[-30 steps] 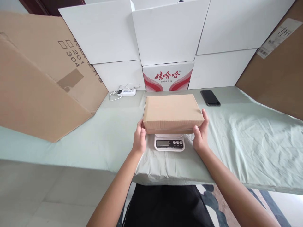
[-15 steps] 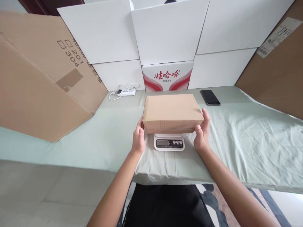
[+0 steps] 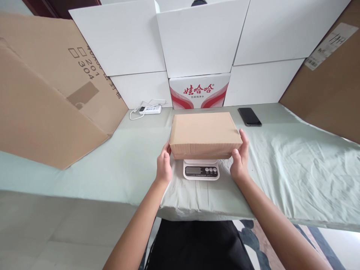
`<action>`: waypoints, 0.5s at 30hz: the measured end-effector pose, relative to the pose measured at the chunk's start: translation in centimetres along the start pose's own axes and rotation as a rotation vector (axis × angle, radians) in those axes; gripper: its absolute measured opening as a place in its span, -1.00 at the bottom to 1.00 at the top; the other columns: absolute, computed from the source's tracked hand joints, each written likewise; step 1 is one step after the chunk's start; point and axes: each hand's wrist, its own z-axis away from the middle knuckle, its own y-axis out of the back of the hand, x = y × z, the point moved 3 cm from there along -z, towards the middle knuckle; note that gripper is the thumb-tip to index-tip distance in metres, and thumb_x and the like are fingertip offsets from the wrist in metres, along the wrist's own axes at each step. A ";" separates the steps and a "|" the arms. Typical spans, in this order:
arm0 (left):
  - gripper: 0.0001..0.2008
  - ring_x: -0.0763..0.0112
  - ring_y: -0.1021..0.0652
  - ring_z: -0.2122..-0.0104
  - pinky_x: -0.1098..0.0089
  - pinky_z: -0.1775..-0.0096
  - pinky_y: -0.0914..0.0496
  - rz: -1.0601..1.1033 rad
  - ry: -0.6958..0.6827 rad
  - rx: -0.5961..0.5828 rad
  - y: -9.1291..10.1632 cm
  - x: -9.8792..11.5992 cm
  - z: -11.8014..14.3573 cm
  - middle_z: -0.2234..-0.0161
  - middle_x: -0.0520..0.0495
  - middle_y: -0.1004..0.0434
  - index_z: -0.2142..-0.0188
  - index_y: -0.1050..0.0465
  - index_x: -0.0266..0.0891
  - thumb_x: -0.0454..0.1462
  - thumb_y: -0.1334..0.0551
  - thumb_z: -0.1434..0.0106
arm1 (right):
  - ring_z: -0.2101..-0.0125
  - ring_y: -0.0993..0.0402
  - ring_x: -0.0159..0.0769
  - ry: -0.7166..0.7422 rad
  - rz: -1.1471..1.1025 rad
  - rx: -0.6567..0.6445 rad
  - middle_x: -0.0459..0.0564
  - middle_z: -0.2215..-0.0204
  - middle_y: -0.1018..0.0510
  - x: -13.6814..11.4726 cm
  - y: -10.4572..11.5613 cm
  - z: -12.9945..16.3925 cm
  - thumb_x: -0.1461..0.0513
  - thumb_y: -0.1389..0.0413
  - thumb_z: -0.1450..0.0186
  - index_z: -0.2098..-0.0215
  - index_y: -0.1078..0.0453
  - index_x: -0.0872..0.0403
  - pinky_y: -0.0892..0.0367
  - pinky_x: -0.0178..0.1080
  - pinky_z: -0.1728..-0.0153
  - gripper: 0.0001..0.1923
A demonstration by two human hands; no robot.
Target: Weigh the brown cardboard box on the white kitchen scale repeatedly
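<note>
A closed brown cardboard box (image 3: 205, 129) lies flat over a white kitchen scale (image 3: 201, 177), covering its weighing plate. Only the scale's front panel shows, with a grey display and several round buttons; no digits can be read on it. My left hand (image 3: 164, 165) is at the box's left end, its fingers partly hidden behind the corner and the thumb in front. On the opposite end, my right hand (image 3: 240, 159) grips the right front corner, thumb low on the front face and fingers along the side. Between them, the two hands hold the box level.
Behind the box stands a white carton with red print (image 3: 199, 91), below white panels (image 3: 202, 41). A black phone (image 3: 249, 116) lies at the back right, a white power strip with a cord (image 3: 150, 109) at the back left. Large cardboard sheets (image 3: 56, 90) flank the green cloth (image 3: 118, 165).
</note>
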 end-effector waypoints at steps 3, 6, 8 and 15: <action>-0.19 -0.13 -0.61 -0.39 -0.03 -0.40 -0.51 -0.013 0.012 0.000 0.0 0.0 -0.1 -0.30 -0.32 -0.69 -0.27 -0.63 -0.14 0.39 -0.10 -0.47 | -0.47 -0.36 0.25 -0.004 -0.023 -0.015 0.21 -0.47 -0.41 0.0 0.0 0.0 -0.20 -0.02 -0.54 -0.61 -0.18 -0.09 -0.31 0.38 -0.46 -0.21; -0.19 -0.13 -0.63 -0.37 -0.02 -0.35 -0.54 -0.039 0.040 -0.039 0.0 0.0 -0.1 -0.27 -0.31 -0.72 -0.26 -0.64 -0.14 0.39 -0.06 -0.49 | -0.50 -0.34 0.25 -0.014 -0.035 -0.030 0.20 -0.52 -0.37 0.0 0.0 -0.1 -0.19 -0.03 -0.54 -0.62 -0.17 -0.10 -0.28 0.40 -0.49 -0.21; -0.17 -0.15 -0.64 -0.35 -0.02 -0.32 -0.55 -0.037 0.047 -0.051 0.0 0.0 -0.1 -0.26 -0.32 -0.73 -0.26 -0.64 -0.15 0.40 -0.05 -0.49 | -0.53 -0.30 0.25 -0.023 -0.039 -0.039 0.19 -0.55 -0.34 0.0 -0.1 0.0 -0.19 -0.03 -0.54 -0.62 -0.16 -0.09 -0.26 0.40 -0.51 -0.20; -0.12 -0.19 -0.61 -0.39 -0.07 -0.40 -0.51 0.001 0.019 -0.122 0.0 1.8 -0.9 -0.31 -0.34 -0.69 -0.28 -0.64 -0.18 0.43 -0.09 -0.44 | -0.54 -0.28 0.32 -0.059 -0.043 -0.012 0.14 -0.55 -0.35 -2.2 0.7 -1.2 -0.23 -0.05 -0.53 -0.62 -0.17 -0.18 -0.23 0.51 -0.53 -0.21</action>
